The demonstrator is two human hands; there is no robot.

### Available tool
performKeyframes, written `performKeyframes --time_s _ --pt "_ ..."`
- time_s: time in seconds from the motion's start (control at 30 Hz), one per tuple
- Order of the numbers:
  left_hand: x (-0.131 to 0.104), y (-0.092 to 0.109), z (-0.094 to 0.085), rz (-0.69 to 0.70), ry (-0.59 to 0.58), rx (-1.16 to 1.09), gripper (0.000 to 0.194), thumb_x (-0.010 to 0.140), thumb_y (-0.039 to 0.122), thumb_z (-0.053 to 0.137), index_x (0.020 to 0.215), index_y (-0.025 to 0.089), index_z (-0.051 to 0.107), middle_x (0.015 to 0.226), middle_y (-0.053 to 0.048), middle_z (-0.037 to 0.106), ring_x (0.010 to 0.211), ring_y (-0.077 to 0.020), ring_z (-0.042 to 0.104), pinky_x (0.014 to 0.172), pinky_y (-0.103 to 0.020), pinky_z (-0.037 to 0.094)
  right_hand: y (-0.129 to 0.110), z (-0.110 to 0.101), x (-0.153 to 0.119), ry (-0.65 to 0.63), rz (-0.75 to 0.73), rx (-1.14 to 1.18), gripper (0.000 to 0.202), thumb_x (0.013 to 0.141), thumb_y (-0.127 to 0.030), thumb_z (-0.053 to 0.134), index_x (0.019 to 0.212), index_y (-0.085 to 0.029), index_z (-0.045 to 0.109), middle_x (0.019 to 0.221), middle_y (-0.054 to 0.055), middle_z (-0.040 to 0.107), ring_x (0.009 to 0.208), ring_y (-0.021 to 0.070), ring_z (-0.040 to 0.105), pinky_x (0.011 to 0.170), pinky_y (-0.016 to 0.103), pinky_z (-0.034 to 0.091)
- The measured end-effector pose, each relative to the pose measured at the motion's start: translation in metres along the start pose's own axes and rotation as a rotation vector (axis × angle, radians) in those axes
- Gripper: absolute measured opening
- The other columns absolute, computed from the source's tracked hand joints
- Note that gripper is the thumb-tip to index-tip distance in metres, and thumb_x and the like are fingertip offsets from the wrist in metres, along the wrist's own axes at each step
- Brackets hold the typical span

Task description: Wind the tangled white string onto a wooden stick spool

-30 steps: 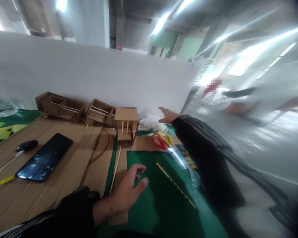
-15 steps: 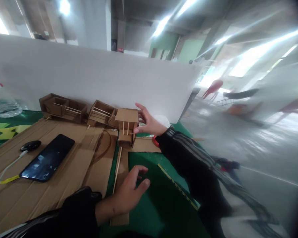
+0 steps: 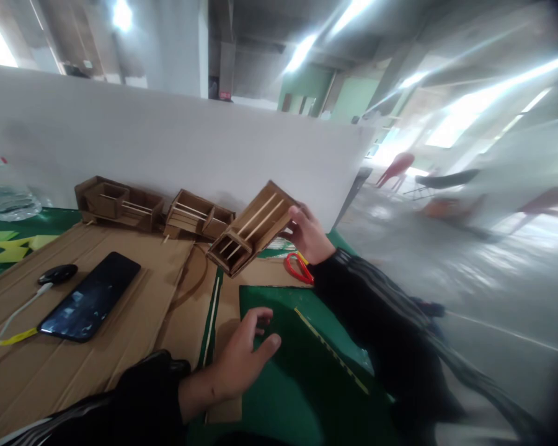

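Observation:
A small cardboard box with thin wooden sticks (image 3: 260, 217) hangs tilted above the table, its open side toward me. My right hand (image 3: 307, 232) grips its right edge between thumb and fingers. Lower down, my left hand (image 3: 248, 353) hovers over a cardboard strip and the green surface, fingers curved and apart, holding nothing. Two more cardboard boxes with sticks stand against the white panel: one in the middle (image 3: 193, 210), one farther left (image 3: 139, 207). Red-handled scissors (image 3: 298, 268) lie below my right wrist.
A black phone (image 3: 90, 297) and a black mouse-like object (image 3: 57, 274) lie on the cardboard sheet (image 3: 139, 347) at left. Yellow-green paper pieces (image 3: 16, 249) and a plastic bottle (image 3: 7, 192) are farther left. A yellow measuring strip (image 3: 330, 350) crosses the green surface (image 3: 307, 384). A white panel (image 3: 167, 136) stands behind.
My right hand has taken hold of the rightmost box, which stood upright on the cardboard, and has lifted and tilted it. More of the scissors shows. My left hand has hardly moved.

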State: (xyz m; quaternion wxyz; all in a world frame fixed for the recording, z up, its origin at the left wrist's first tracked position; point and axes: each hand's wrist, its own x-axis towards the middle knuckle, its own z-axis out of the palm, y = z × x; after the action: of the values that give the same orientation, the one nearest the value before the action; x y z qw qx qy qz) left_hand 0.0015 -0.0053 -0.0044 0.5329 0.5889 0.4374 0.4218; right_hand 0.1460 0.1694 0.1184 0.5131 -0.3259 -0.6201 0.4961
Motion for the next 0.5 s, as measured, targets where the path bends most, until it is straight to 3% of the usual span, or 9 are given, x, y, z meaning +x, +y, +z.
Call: performKeyframes --time_s 0.1,0.17,0.33,0.5 --pt "0.006 0.001 -0.003 0.048 0.099 -0.138 0.064 0.088 0.037 0.057 0.141 0.021 0.024 0.146 -0.017 0.034 0.131 -0.0286 0.041 0.104 -0.045 0.039 -0.006 -0.013 -0.024 0.040 0.046 0.048 0.047 0.083 -0.066 0.049 0.114 -0.031 0.052 0.121 0.003 0.061 0.107 0.0233 0.062 0.081 0.038 0.058" --pt "0.013 0.004 -0.008 0.094 0.158 -0.207 0.070 0.087 0.038 0.060 0.142 0.023 0.020 0.149 -0.016 0.028 0.133 -0.0294 0.038 0.106 -0.046 0.037 -0.009 -0.019 -0.042 0.054 0.067 0.062 0.052 0.085 -0.068 0.042 0.120 -0.030 0.053 0.128 0.004 0.059 0.113 0.0259 0.059 0.083 0.040 0.057" --pt "0.024 0.029 -0.021 0.263 0.232 -0.275 0.078 0.082 0.045 0.064 0.143 0.032 0.016 0.149 -0.010 0.033 0.134 -0.0295 0.039 0.107 -0.046 0.037 -0.010 -0.024 -0.080 0.120 0.068 0.270 0.044 0.089 -0.060 0.043 0.122 -0.034 0.055 0.133 0.000 0.057 0.119 0.0250 0.057 0.089 0.041 0.056" --pt "0.023 0.050 -0.027 0.287 0.282 -0.257 0.077 0.080 0.047 0.065 0.142 0.030 0.022 0.143 -0.009 0.044 0.131 -0.0288 0.044 0.107 -0.045 0.039 -0.005 -0.024 -0.101 0.137 0.106 0.296 0.044 0.089 -0.060 0.041 0.123 -0.036 0.055 0.137 -0.001 0.055 0.118 0.0266 0.058 0.083 0.044 0.057"
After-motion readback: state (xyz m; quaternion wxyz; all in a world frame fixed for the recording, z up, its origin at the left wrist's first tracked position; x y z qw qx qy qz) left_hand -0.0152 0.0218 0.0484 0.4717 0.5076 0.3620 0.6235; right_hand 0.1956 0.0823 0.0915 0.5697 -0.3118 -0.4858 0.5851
